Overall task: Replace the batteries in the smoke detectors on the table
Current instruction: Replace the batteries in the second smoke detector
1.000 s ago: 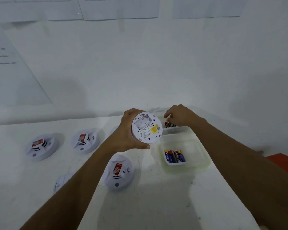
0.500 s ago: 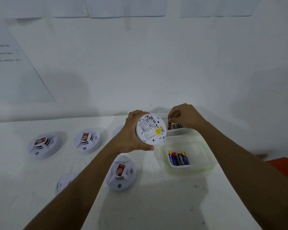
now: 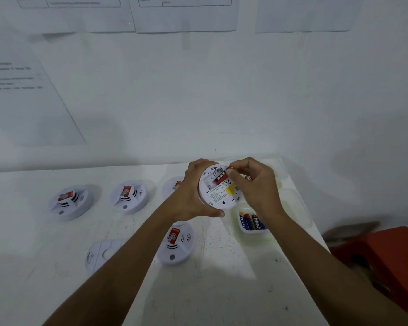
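Four white smoke detectors face-up on the tabletop (image 3: 222, 290): far-left detector (image 3: 67, 203), second detector (image 3: 128, 196), near detector (image 3: 176, 242) between the forearms, and back detector (image 3: 173, 185), mostly hidden behind the left wrist. Beside the near one, a detached white back plate (image 3: 99, 254), partly covered by the left forearm.

Grips a fifth, the held smoke detector (image 3: 218, 194), underside up in the left hand (image 3: 191, 196), above the tabletop. Pinches a red battery (image 3: 220, 178) in the right hand (image 3: 254, 184) at the open battery bay; cannot tell whether seated.

Below, a clear plastic tub (image 3: 295, 208) with spare batteries (image 3: 250, 222), partly blocked by the right wrist. Lower right, an orange stool (image 3: 386, 255), blurred and cut off.
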Demonstrator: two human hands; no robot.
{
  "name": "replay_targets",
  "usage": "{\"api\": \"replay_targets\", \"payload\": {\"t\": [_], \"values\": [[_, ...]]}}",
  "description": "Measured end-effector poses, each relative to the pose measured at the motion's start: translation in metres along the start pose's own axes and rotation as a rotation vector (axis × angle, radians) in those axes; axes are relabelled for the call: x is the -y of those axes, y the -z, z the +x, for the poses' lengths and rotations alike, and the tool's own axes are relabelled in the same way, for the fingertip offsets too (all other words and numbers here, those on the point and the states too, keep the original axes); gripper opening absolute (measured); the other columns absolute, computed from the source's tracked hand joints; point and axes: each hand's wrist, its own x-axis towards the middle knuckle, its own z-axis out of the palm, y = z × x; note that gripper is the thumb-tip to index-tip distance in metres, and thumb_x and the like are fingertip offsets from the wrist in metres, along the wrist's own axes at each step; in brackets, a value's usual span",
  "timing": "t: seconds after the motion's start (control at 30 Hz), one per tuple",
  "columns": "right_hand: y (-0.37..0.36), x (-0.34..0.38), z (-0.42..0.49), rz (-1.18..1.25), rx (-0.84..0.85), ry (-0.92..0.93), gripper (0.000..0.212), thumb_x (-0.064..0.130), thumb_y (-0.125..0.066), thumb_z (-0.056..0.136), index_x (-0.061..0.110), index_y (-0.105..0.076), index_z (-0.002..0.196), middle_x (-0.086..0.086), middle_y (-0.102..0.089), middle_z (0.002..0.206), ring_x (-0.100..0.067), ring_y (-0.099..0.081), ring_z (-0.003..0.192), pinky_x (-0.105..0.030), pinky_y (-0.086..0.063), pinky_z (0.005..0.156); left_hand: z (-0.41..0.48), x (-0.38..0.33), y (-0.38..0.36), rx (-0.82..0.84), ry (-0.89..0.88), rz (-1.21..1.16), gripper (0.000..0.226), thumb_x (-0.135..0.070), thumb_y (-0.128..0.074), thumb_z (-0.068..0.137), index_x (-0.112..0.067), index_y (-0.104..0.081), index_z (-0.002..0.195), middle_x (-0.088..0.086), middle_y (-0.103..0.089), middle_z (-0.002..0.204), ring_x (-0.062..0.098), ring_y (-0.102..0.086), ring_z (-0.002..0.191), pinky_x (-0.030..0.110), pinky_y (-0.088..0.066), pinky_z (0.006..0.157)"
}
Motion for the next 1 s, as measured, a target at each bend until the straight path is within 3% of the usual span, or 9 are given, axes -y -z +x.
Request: {"api": "replay_targets", "payload": {"t": [0.23, 0.37, 0.53, 0.67, 0.8, 0.9, 1.0], "values": [[-0.007, -0.005, -0.014, -0.235, -0.027, 0.25, 0.013, 0.016, -0.073, 0.085, 0.013, -0.074, 0.098, 0.007, -0.07, 0.1, 0.003, -0.063, 0.09, -0.02, -0.055, 0.077, -0.007, -0.005, 0.0, -0.01, -0.019, -0.028, 0.098, -0.044, -0.089, 0.047, -0.041, -0.034, 0.129, -0.007, -0.035, 0.135, 0.012, -0.039, 0.129, 0.025, -0.041, 0.106], [-0.001, -0.007, -0.019, -0.449, 0.005, 0.566, 0.016, 0.013, -0.064, 0.091, 0.006, -0.073, 0.102, -0.007, -0.071, 0.104, -0.009, -0.065, 0.088, -0.016, -0.053, 0.078, -0.008, -0.004, 0.002, 0.011, -0.057, -0.013, 0.097, -0.044, -0.088, 0.049, -0.041, -0.034, 0.128, -0.006, -0.038, 0.131, 0.012, -0.042, 0.125, 0.022, -0.04, 0.104], [0.008, -0.019, -0.021, -0.593, 0.062, 0.673, 0.03, 0.027, -0.056, 0.094, 0.005, -0.073, 0.105, -0.013, -0.07, 0.113, -0.021, -0.069, 0.093, -0.027, -0.058, 0.08, -0.012, -0.001, 0.001, 0.045, -0.038, -0.036, 0.099, -0.037, -0.091, 0.05, -0.034, -0.036, 0.132, -0.007, -0.04, 0.131, 0.012, -0.044, 0.124, 0.03, -0.046, 0.102], [0.012, -0.021, -0.015, -0.493, 0.091, 0.597, 0.032, 0.03, -0.058, 0.09, 0.007, -0.074, 0.104, -0.009, -0.071, 0.109, -0.016, -0.069, 0.094, -0.025, -0.058, 0.077, -0.009, 0.001, 0.004, 0.081, -0.004, -0.026, 0.1, -0.036, -0.091, 0.051, -0.037, -0.034, 0.133, -0.008, -0.038, 0.133, 0.009, -0.042, 0.125, 0.033, -0.046, 0.103], [0.024, -0.019, 0.007, -0.352, 0.14, 0.38, 0.015, 0.017, -0.067, 0.089, 0.015, -0.075, 0.101, 0.008, -0.072, 0.097, -0.002, -0.067, 0.088, -0.021, -0.056, 0.074, -0.007, 0.01, 0.011, 0.107, 0.022, 0.025, 0.104, -0.039, -0.092, 0.049, -0.04, -0.034, 0.135, -0.01, -0.036, 0.133, 0.01, -0.039, 0.128, 0.038, -0.044, 0.106], [0.04, -0.025, 0.041, -0.487, 0.134, 0.173, 0.01, 0.016, -0.069, 0.087, 0.021, -0.074, 0.095, 0.012, -0.072, 0.083, 0.0, -0.066, 0.074, -0.023, -0.053, 0.072, -0.009, 0.017, 0.015, 0.107, 0.04, 0.033, 0.103, -0.043, -0.091, 0.047, -0.042, -0.034, 0.133, -0.011, -0.036, 0.132, 0.009, -0.037, 0.129, 0.04, -0.042, 0.108], [0.045, -0.036, 0.076, -0.711, 0.296, 0.036, 0.011, 0.02, -0.068, 0.088, 0.022, -0.074, 0.098, 0.004, -0.071, 0.085, -0.008, -0.064, 0.075, -0.03, -0.055, 0.078, -0.008, 0.021, 0.017, 0.092, 0.044, 0.037, 0.101, -0.049, -0.088, 0.046, -0.044, -0.034, 0.131, -0.012, -0.036, 0.132, 0.01, -0.037, 0.129, 0.041, -0.042, 0.108]]}}
